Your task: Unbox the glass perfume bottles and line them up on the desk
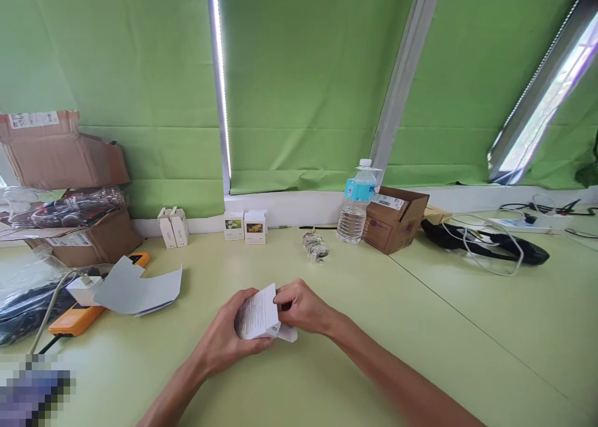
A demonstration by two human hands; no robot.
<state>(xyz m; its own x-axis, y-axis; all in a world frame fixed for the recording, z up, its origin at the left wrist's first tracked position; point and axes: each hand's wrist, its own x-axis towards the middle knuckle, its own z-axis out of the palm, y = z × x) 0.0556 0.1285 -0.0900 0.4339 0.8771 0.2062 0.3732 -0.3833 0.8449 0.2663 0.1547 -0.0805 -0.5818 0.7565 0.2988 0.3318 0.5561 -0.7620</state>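
Note:
A small white carton (255,315) with printed text on its face is tilted above the table, gripped by my left hand (224,340), thumb below and fingers behind. At the carton's right end, loose flaps (288,333) stick out. My right hand (304,307) is closed at that end, its curled fingertips against or just inside the opening. Whatever lies between those fingers is hidden. Beyond the hands, a shiny clear-wrapped item (316,246) rests on the table; its kind is hard to make out.
Small white boxes (255,227) stand along the wall, with two narrow ones (173,228) further left. A water bottle (356,204) stands beside a brown cardboard box (393,219). To the left lie folded grey paper (139,288) and an orange power strip (77,320). A black pouch (490,243) with white cables lies right.

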